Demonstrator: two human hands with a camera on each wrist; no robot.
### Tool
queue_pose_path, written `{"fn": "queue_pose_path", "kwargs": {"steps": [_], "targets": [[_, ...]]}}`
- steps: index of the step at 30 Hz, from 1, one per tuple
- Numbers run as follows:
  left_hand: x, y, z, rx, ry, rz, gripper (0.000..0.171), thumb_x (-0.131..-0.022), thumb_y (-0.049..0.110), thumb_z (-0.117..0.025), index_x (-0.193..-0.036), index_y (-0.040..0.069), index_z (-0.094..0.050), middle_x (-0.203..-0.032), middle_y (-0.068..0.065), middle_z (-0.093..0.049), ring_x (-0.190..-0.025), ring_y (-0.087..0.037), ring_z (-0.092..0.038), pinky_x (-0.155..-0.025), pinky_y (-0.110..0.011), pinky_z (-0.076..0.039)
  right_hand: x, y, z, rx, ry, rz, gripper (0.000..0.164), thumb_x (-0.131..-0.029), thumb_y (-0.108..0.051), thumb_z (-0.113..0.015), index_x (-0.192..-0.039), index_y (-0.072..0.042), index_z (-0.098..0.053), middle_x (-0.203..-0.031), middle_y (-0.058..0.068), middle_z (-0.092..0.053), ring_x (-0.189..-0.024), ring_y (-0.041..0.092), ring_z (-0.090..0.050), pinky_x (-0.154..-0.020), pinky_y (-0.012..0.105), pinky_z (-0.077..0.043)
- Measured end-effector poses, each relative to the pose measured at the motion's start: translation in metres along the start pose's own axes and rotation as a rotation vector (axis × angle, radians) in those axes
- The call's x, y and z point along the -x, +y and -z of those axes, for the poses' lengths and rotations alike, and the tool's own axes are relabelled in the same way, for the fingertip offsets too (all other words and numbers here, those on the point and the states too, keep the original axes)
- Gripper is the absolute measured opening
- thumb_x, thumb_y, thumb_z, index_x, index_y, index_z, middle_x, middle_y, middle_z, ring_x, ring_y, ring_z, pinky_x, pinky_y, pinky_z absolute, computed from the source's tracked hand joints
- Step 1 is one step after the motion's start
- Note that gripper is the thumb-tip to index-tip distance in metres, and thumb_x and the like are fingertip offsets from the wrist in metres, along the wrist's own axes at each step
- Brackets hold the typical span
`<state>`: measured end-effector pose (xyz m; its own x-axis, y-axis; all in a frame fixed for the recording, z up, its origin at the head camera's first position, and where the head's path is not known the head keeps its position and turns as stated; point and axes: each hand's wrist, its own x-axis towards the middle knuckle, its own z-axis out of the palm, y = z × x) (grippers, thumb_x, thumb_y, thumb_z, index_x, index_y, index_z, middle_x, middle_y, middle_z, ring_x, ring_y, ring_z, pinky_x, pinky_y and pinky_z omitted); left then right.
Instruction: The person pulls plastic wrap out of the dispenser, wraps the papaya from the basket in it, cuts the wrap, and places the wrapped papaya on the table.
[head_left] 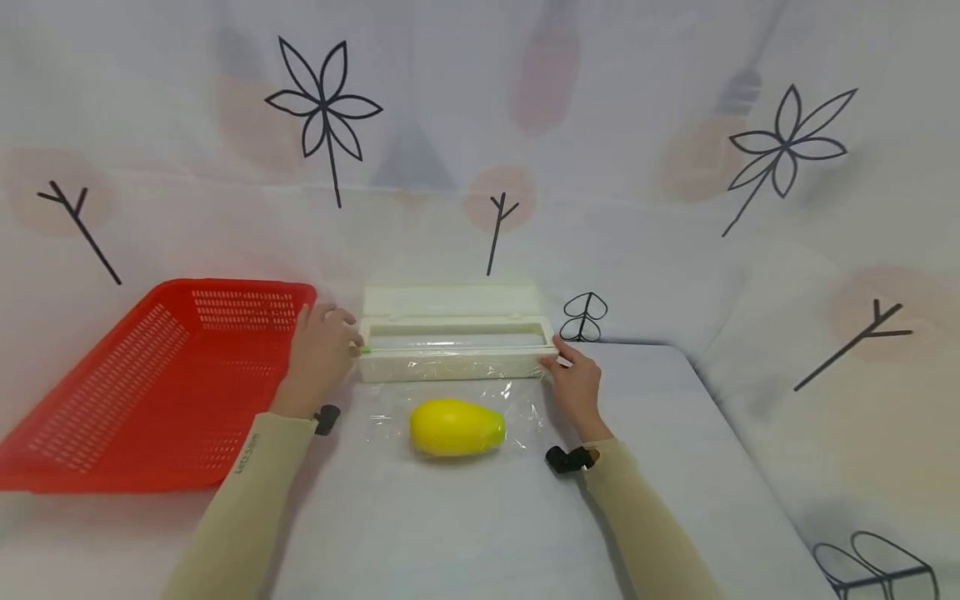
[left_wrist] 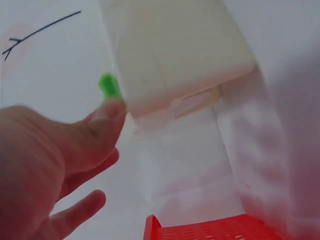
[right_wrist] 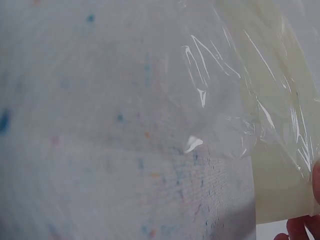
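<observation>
A cream-white cling film dispenser point(head_left: 450, 367) lies across the table with its lid point(head_left: 450, 300) raised at the back and a film roll point(head_left: 457, 341) inside. Clear cling film point(head_left: 525, 408) hangs over its front and spreads onto the table, where a yellow papaya-like fruit point(head_left: 453, 427) with a greenish tip lies. At the dispenser's left end, my left hand point(head_left: 318, 354) touches the small green slider point(left_wrist: 109, 85) with the thumb, its other fingers apart. My right hand point(head_left: 576, 383) grips the right end; in the right wrist view only its fingertips point(right_wrist: 300, 229) show at the edge.
A red perforated plastic basket point(head_left: 247, 375) stands on the left, close beside my left forearm. Behind the table hangs a white cloth backdrop point(head_left: 637, 208) with printed plants. The white tabletop point(head_left: 420, 533) extends in front of the fruit and to the right.
</observation>
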<state>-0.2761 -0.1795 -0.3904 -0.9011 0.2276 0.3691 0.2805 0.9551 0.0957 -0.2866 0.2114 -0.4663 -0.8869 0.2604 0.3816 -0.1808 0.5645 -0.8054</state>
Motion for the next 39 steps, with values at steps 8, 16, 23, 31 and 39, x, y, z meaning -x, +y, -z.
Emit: {"fn": "queue_pose_path", "kwargs": {"steps": [8, 16, 23, 31, 39], "targets": [[-0.001, 0.004, 0.005, 0.057, -0.025, 0.073, 0.014, -0.086, 0.003, -0.071, -0.096, 0.006, -0.08, -0.11, -0.014, -0.071, -0.11, -0.036, -0.054, -0.106, -0.054, -0.035, -0.001, 0.001, 0.011, 0.009, -0.02, -0.01, 0.05, -0.085, -0.012, -0.08, -0.132, -0.004, -0.063, -0.121, 0.019, -0.067, -0.098, 0.032, -0.07, -0.082, 0.04, -0.057], [0.002, 0.004, 0.003, 0.173, -0.068, 0.148, 0.024, -0.091, 0.012, -0.071, -0.115, 0.01, -0.074, -0.118, -0.015, -0.069, -0.111, -0.035, -0.055, -0.1, -0.053, -0.043, 0.001, -0.001, 0.008, 0.017, -0.03, -0.028, 0.051, -0.086, -0.014, -0.079, -0.133, -0.005, -0.062, -0.123, 0.018, -0.066, -0.104, 0.031, -0.068, -0.086, 0.043, -0.056], [0.0, 0.007, -0.015, 0.31, -0.135, 0.046, 0.033, -0.093, 0.034, -0.071, -0.121, 0.017, -0.071, -0.131, -0.008, -0.062, -0.125, -0.032, -0.048, -0.106, -0.055, -0.039, 0.001, -0.004, 0.006, 0.014, -0.076, -0.069, 0.054, -0.088, -0.016, -0.078, -0.137, -0.008, -0.059, -0.127, 0.017, -0.065, -0.112, 0.031, -0.065, -0.09, 0.043, -0.054], [0.002, 0.009, -0.026, 0.297, -0.069, -0.004, 0.016, -0.088, 0.024, -0.078, -0.103, 0.017, -0.079, -0.123, -0.006, -0.067, -0.116, -0.029, -0.053, -0.1, -0.05, -0.045, 0.001, -0.005, 0.008, 0.014, -0.096, -0.06, 0.053, -0.088, -0.015, -0.077, -0.138, -0.006, -0.059, -0.128, 0.017, -0.064, -0.118, 0.03, -0.061, -0.093, 0.043, -0.053], [0.006, 0.011, -0.029, 0.299, 0.074, -0.076, 0.012, -0.084, 0.017, -0.082, -0.095, 0.012, -0.08, -0.108, -0.005, -0.072, -0.102, -0.027, -0.059, -0.089, -0.043, -0.05, 0.002, -0.007, 0.01, 0.029, -0.119, -0.086, 0.052, -0.09, -0.018, -0.075, -0.139, -0.009, -0.059, -0.136, 0.016, -0.06, -0.119, 0.031, -0.059, -0.095, 0.044, -0.051]]}}
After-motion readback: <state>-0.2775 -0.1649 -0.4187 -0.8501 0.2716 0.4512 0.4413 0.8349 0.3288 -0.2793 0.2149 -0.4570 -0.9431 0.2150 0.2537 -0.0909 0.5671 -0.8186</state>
